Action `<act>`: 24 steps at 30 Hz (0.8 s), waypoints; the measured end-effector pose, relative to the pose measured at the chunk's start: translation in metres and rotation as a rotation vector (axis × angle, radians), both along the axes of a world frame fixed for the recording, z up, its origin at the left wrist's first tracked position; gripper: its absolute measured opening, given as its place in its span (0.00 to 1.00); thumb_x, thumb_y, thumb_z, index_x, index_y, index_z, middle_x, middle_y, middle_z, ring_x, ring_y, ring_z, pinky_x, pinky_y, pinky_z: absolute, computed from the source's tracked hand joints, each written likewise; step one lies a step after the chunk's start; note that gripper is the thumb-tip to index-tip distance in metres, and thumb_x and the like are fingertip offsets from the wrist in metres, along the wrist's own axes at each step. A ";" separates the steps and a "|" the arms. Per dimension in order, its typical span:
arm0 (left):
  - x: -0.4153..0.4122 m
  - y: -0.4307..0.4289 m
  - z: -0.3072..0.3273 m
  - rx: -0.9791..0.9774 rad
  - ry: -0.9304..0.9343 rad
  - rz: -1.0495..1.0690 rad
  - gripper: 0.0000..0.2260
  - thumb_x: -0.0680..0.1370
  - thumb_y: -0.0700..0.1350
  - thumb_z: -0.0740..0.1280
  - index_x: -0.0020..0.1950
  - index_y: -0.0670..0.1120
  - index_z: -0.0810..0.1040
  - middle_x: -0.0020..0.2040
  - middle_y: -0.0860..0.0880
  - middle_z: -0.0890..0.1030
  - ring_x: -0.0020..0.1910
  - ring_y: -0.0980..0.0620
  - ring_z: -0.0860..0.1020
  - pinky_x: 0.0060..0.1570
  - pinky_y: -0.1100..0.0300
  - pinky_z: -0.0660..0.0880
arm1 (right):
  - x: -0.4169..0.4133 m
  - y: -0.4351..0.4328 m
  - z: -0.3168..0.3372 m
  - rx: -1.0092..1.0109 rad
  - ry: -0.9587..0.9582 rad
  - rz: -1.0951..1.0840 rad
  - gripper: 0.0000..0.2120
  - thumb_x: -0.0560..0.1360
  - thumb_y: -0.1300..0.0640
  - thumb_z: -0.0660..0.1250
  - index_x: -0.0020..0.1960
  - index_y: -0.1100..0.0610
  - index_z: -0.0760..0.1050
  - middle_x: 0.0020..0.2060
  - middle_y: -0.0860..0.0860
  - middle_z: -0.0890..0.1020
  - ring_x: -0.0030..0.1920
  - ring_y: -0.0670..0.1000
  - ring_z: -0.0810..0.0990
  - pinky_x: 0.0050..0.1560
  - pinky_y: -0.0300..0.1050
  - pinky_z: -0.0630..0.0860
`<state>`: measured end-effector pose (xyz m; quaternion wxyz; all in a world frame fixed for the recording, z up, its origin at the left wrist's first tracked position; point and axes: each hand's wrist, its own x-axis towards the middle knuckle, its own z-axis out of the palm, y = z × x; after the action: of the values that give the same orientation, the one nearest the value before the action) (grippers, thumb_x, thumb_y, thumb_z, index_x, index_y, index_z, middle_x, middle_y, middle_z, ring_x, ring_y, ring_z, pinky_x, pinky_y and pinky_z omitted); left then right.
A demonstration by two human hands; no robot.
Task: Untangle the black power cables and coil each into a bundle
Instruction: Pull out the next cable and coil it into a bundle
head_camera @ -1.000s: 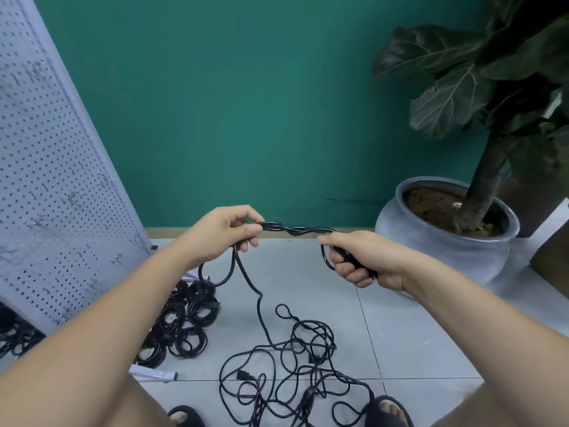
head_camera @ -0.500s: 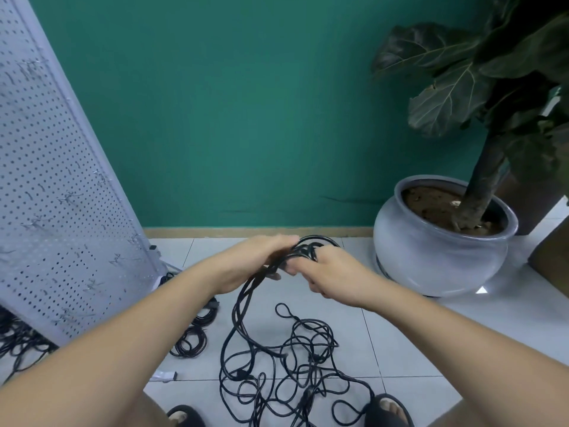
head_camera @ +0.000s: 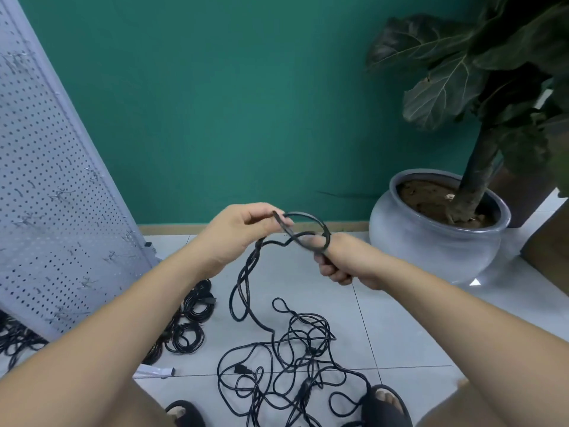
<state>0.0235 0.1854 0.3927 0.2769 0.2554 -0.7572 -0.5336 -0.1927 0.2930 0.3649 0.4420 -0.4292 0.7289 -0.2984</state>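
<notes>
From my end: a sec ago the thin black power cable was stretched btw the two hands, held well apart. Half a sec ago the hands met. Now they've parted a little and a round loop stands up btw them. I read that as one turn of the coil just laid in.

The left hand pinches the cable w/ thumb and fingertips at one end of the loop. The right hand is curled in a fist round the cable, the loop arching over its thumb. Can't tell how many turns that fist already holds.

From the left hand the cable drops as a few twisted strands to the loose black tangle of cables on the pale tiled floor. So most of the length is still down there, not yet freed. Finished black coiled bundles lie to the left, beside the leaning white perforated board.

My call: coiling of this one is at an early stage. The twist in the hanging strands prob needs running out, or the next turns will kink.
</notes>
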 end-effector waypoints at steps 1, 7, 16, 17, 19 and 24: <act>0.002 0.003 0.002 -0.016 -0.038 -0.054 0.04 0.81 0.44 0.74 0.54 0.50 0.88 0.53 0.46 0.86 0.51 0.54 0.80 0.59 0.59 0.74 | -0.005 -0.002 0.002 -0.010 -0.019 -0.020 0.22 0.83 0.38 0.65 0.39 0.52 0.68 0.28 0.50 0.70 0.25 0.51 0.62 0.28 0.41 0.57; 0.006 0.010 -0.013 0.017 -0.284 -0.392 0.22 0.80 0.27 0.68 0.68 0.47 0.82 0.60 0.47 0.87 0.64 0.50 0.83 0.61 0.62 0.77 | -0.017 -0.009 0.019 -0.097 0.015 -0.051 0.21 0.81 0.38 0.65 0.40 0.53 0.68 0.29 0.50 0.69 0.27 0.52 0.61 0.30 0.43 0.58; -0.012 -0.015 -0.044 -0.192 -0.287 -0.034 0.14 0.80 0.52 0.76 0.64 0.59 0.79 0.59 0.59 0.84 0.59 0.61 0.80 0.60 0.61 0.76 | 0.001 -0.004 0.036 -0.197 -0.089 0.028 0.21 0.82 0.40 0.64 0.37 0.52 0.67 0.30 0.51 0.66 0.29 0.52 0.60 0.31 0.45 0.58; -0.016 -0.012 -0.047 -0.184 -0.289 -0.063 0.13 0.80 0.52 0.75 0.64 0.59 0.80 0.58 0.60 0.85 0.59 0.62 0.81 0.60 0.60 0.76 | 0.002 -0.004 0.037 -0.199 -0.124 0.026 0.21 0.83 0.40 0.64 0.37 0.52 0.67 0.30 0.51 0.66 0.29 0.52 0.60 0.31 0.46 0.57; -0.025 -0.007 -0.051 -0.153 -0.263 -0.060 0.08 0.82 0.53 0.73 0.60 0.59 0.81 0.53 0.59 0.85 0.55 0.62 0.82 0.57 0.59 0.76 | 0.004 -0.002 0.041 -0.195 -0.212 0.025 0.21 0.84 0.41 0.63 0.38 0.52 0.66 0.30 0.51 0.66 0.28 0.52 0.59 0.32 0.46 0.56; -0.038 0.000 -0.056 -0.264 -0.323 -0.045 0.07 0.77 0.55 0.69 0.51 0.54 0.80 0.48 0.51 0.82 0.47 0.50 0.80 0.53 0.49 0.79 | 0.007 0.004 0.044 -0.168 -0.411 0.053 0.21 0.84 0.41 0.64 0.38 0.52 0.67 0.31 0.51 0.65 0.27 0.51 0.57 0.27 0.42 0.55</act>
<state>-0.0145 0.1854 0.3365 0.1711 0.2819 -0.8607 -0.3879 -0.1856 0.2967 0.4089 0.5515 -0.4136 0.5848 -0.4275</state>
